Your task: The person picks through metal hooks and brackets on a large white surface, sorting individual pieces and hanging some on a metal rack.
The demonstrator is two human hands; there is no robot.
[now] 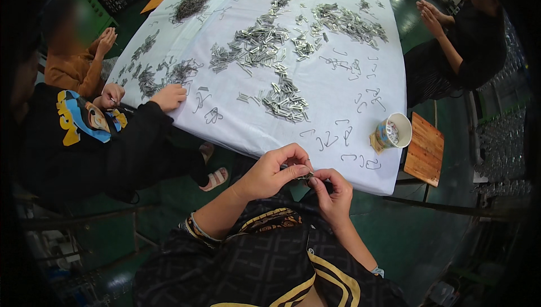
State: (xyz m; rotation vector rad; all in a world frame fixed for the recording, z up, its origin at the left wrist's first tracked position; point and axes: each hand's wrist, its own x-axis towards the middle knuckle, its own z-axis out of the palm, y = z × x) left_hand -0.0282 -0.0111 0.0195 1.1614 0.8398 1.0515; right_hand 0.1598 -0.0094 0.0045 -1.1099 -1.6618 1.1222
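Note:
My left hand and my right hand meet just off the table's near edge. Thumbs and fingers of both pinch a small metal piece, mostly hidden by the fingertips, so its exact kind does not show. Beyond them on the white-covered table lie several bent wire hooks, loose and spread out. Farther up, short silver metal strips are heaped in a long, branching pile.
A paper cup with small pale bits inside stands near the right edge, by a wooden stool. Dark wire pieces form a heap at far left. Co-workers sit at left; one's hand rests on the table. Another person is at right.

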